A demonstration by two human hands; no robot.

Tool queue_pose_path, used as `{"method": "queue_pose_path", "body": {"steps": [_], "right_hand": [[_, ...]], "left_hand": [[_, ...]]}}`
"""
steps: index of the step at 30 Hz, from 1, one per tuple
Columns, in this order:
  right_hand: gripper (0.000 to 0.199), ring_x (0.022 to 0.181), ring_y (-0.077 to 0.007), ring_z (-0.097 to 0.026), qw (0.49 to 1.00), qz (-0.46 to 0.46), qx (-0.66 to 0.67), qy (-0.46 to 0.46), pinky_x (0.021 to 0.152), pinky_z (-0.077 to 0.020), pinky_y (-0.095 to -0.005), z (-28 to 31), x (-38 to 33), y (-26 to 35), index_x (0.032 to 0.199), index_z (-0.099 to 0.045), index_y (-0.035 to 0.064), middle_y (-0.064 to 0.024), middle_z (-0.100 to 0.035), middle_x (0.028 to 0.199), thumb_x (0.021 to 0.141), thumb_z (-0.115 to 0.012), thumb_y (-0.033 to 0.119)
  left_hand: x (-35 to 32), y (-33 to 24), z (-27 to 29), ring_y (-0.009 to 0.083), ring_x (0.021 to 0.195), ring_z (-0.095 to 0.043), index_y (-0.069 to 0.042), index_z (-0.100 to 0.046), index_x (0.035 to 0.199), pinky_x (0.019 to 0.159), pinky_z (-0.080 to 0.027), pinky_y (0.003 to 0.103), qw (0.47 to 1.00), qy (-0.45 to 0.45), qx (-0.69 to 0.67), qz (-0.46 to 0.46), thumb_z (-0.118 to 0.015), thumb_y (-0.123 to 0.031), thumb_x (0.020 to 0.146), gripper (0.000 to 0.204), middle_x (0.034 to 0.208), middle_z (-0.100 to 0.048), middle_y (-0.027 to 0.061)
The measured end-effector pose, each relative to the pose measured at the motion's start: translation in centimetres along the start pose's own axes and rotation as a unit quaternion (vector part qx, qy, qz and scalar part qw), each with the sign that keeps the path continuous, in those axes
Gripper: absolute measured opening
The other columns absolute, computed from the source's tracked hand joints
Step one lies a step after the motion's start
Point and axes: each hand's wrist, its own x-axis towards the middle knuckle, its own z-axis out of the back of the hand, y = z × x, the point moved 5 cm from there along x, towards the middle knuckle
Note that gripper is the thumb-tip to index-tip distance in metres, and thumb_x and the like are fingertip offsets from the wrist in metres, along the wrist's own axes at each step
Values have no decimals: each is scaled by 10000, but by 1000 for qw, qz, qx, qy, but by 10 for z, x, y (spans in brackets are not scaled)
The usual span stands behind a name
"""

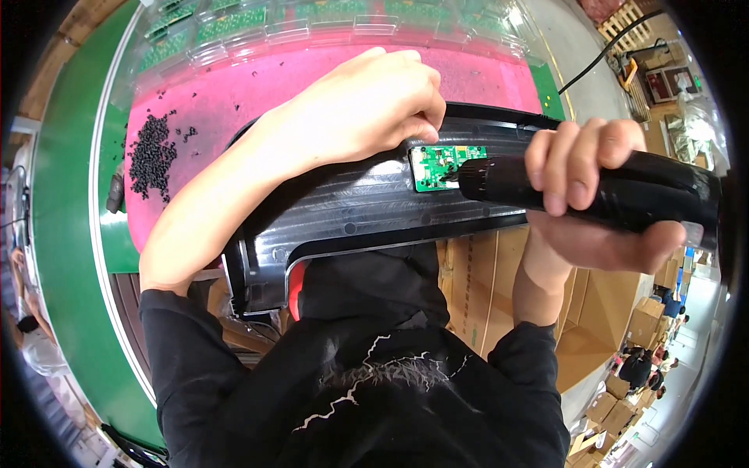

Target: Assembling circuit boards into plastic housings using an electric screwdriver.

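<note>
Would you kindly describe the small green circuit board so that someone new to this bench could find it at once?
Start at the pink mat and find the long black ribbed plastic housing lying across it. Near its upper edge, just below the left hand and at the tip of the black power screwdriver held by the right hand, sits the circuit board. It is the only bright green patch on the black part.

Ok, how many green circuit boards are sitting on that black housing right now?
1. A small green circuit board lies on the black housing, between the left hand and the driver tip. More boards fill the clear trays behind.
</note>
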Motion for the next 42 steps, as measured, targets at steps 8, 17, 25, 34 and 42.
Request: {"method": "queue_pose_path", "body": {"steps": [8, 17, 25, 34, 42], "right_hand": [[737, 520, -105, -479, 1000, 0, -17, -27, 531, -388, -264, -4, -8, -24, 987, -517, 52, 5, -522, 682, 763, -634, 744], [756, 514, -104, -489, 998, -46, -39, 18, 530, -402, -262, -12, -2, -32, 952, -495, 69, 15, -519, 670, 724, -668, 770], [740, 511, -77, -474, 995, -97, -15, 27, 493, -389, -226, -25, 3, -50, 906, -486, 74, 28, -514, 646, 698, -724, 743], [779, 507, -97, -501, 998, -56, -21, 17, 480, -391, -242, -20, -3, -36, 944, -514, 58, 24, -525, 643, 697, -694, 774], [656, 519, -61, -463, 993, 55, 43, -99, 551, -369, -215, 2, -1, 0, 979, -534, 71, 44, -505, 681, 739, -715, 654]], "left_hand": [[-4, 2, -4, 291, 928, -590, -27, -687, 885, 820, -477, 407, 999, 23, -5, 40, -689, -151, 839, 132, 889, -620, 88], [-6, 4, -6, 297, 922, -572, -27, -668, 883, 809, -468, 410, 999, 19, -20, 43, -689, -155, 841, 137, 871, -602, 87], [-10, 6, -8, 308, 895, -572, -29, -660, 862, 782, -470, 417, 999, -28, -40, 23, -696, -135, 822, 118, 845, -604, 89], [-8, -3, -6, 290, 920, -572, -36, -669, 908, 813, -468, 405, 1000, 12, -12, 23, -723, -94, 783, 148, 858, -612, 79], [-6, -11, -4, 263, 959, -598, -20, -670, 929, 850, -462, 377, 991, 51, -121, -15, -799, -164, 729, 278, 928, -670, 86]]}}
